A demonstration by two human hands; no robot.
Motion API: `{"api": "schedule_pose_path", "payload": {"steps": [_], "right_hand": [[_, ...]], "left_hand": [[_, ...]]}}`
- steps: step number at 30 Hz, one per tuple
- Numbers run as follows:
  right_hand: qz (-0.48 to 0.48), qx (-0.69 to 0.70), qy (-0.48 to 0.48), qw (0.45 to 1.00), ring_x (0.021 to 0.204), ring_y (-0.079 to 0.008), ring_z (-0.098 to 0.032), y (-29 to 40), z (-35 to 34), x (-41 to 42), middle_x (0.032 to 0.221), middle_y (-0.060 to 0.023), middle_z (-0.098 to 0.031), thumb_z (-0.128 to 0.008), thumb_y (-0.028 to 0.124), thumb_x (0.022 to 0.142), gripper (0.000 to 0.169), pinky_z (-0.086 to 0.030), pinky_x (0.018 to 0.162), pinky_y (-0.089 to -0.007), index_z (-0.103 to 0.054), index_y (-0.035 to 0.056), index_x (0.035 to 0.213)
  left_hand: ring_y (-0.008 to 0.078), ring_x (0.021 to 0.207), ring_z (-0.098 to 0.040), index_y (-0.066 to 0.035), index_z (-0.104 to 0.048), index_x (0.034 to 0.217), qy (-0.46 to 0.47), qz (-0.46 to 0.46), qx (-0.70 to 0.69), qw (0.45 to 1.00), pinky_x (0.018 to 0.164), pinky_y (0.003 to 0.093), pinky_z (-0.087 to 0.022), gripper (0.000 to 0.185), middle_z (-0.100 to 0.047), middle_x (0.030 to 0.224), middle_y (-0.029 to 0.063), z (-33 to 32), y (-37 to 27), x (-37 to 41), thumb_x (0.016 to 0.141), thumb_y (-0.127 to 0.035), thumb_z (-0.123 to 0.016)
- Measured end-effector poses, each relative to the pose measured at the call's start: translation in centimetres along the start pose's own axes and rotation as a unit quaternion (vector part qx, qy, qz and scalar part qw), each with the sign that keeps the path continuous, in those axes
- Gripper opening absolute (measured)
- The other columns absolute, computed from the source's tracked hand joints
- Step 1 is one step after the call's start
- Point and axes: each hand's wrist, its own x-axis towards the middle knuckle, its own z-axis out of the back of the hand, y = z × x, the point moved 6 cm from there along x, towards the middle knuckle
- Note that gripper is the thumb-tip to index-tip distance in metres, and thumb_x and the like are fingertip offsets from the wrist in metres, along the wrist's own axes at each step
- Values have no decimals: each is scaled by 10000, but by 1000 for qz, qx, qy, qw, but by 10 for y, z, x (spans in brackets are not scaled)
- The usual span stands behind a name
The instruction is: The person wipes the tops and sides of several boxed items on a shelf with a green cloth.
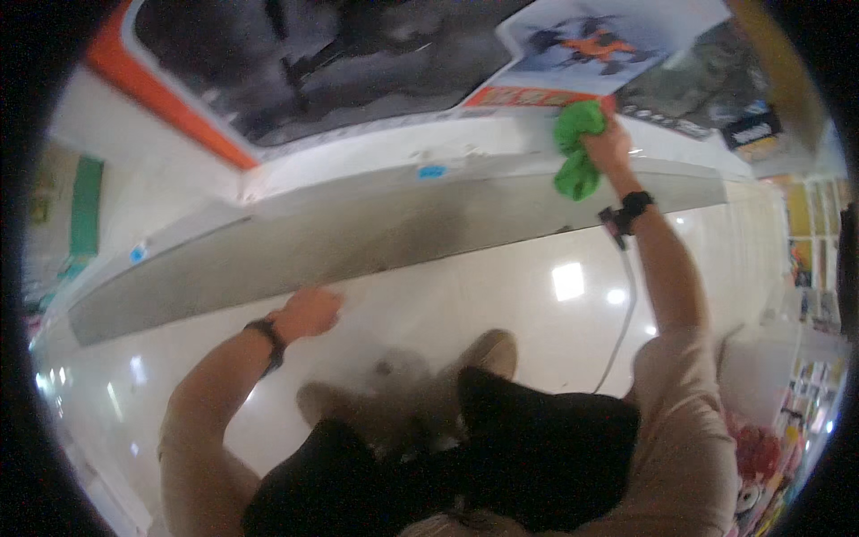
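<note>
A bunched green cloth point(576, 127) is in my right hand point(609, 146), held at the lower edge of a printed panel point(376, 74) and its white border point(376, 144). One end of the cloth hangs below my fingers. My left hand point(309, 313) is over the pale tiled floor, away from the panel, its fingers curled and blurred, with nothing visible in it. A black band point(268, 344) circles my left wrist. On my right wrist sits a dark strapped device point(627, 213) with a cable point(629, 302) running down from it.
A grey strip point(335, 241) runs along the panel's foot, above the glossy floor point(510, 288). Blue stickers point(431, 172) mark the ledge. At left an orange edge point(174, 114) borders a white side wall point(141, 161). Shelves point(815, 221) and a pale bin point(751, 359) stand at right.
</note>
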Motion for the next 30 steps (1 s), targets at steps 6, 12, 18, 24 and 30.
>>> {"api": "schedule_pose_path", "payload": {"steps": [6, 12, 18, 24, 30], "right_hand": [[-131, 199, -273, 932, 1118, -378, -597, -44, 50, 16, 1180, -212, -629, -759, 252, 690, 641, -456, 968, -431, -525, 19, 1240], [194, 311, -502, 783, 1127, -280, -531, 130, 204, -8, 1208, -174, -524, -777, 81, 722, 635, -444, 964, -391, -455, -56, 1252], [250, 308, -449, 801, 1098, -234, -542, 172, 197, -8, 1207, -158, -538, -758, 36, 725, 625, -448, 954, -346, -450, -61, 1261], [129, 217, -355, 900, 992, -329, -633, 111, 86, -18, 1059, -172, -654, -745, 68, 693, 541, -477, 923, -405, -546, 10, 1193], [-5, 125, -101, 987, 1005, -401, -640, 52, -35, -36, 1059, -210, -672, -743, 188, 700, 580, -517, 857, -477, -544, 62, 1230]], "left_hand": [[382, 905, -650, -30, -569, 946, 34, 6, 4, 999, 776, 547, -500, 224, -665, 892, 168, 19, -11, 0, 884, -245, -576], [397, 827, -657, -50, -596, 888, -3, 18, 20, 1000, 718, 518, -514, 213, -675, 816, 175, 15, -4, 0, 838, -257, -609], [389, 826, -661, -56, -597, 902, -4, 7, 17, 1000, 712, 516, -519, 213, -673, 814, 173, 7, -2, -4, 830, -256, -613], [392, 809, -659, -46, -594, 913, 0, -1, 14, 1000, 713, 511, -522, 210, -670, 814, 181, 5, -8, -5, 832, -239, -610], [414, 780, -637, -33, -558, 872, 22, -12, 2, 1000, 690, 534, -500, 200, -637, 783, 192, 5, -1, -7, 847, -226, -604]]}}
